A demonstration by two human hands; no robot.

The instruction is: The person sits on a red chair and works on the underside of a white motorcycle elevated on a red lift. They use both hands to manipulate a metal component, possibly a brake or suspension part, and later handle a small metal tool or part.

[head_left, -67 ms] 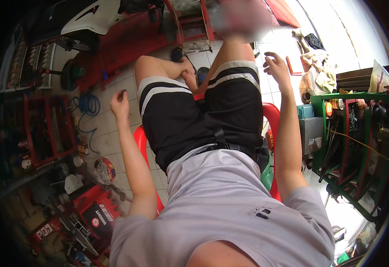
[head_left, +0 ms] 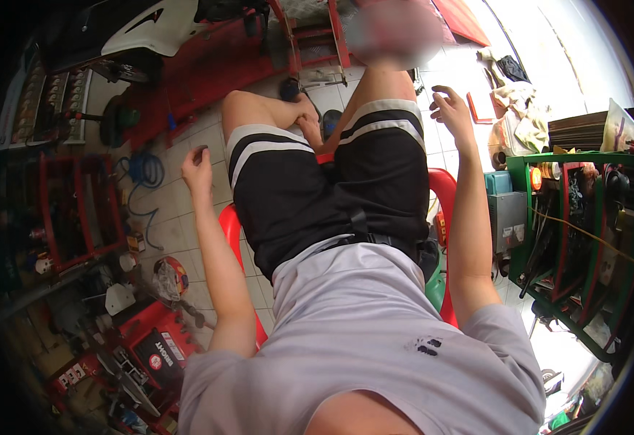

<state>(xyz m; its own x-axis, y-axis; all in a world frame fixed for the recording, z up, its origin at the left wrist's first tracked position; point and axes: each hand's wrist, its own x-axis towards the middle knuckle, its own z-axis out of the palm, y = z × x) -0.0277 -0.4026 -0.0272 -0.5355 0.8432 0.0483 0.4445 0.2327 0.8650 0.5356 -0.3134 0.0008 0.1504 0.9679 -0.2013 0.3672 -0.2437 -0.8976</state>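
Note:
I sit in a red plastic chair (head_left: pixel 442 190), my arms spread to either side of my black shorts (head_left: pixel 295 196). Beyond the chair's left arm, my left hand (head_left: pixel 197 172) hangs in the air with curled fingers. A dark spot shows at its fingertips; whether it holds anything is hidden. On the other side my right hand (head_left: pixel 453 116) is raised beside my right knee, its fingers loosely bent and apart, with nothing in them. Neither hand touches an object that I can see. My ankles cross over the floor near a dark sandal (head_left: pixel 330 122).
At the far left stands a white and black motorbike (head_left: pixel 154 29) by a red platform (head_left: pixel 194 65). A coiled blue hose (head_left: pixel 143 170) lies on the tiles. Red shelving (head_left: pixel 81 210) fills the left, a green rack (head_left: pixel 518 239) the right. A blurred patch (head_left: pixel 393 32) hides part of the top.
My left hand has shifted very slightly to the right. My right hand looks the same.

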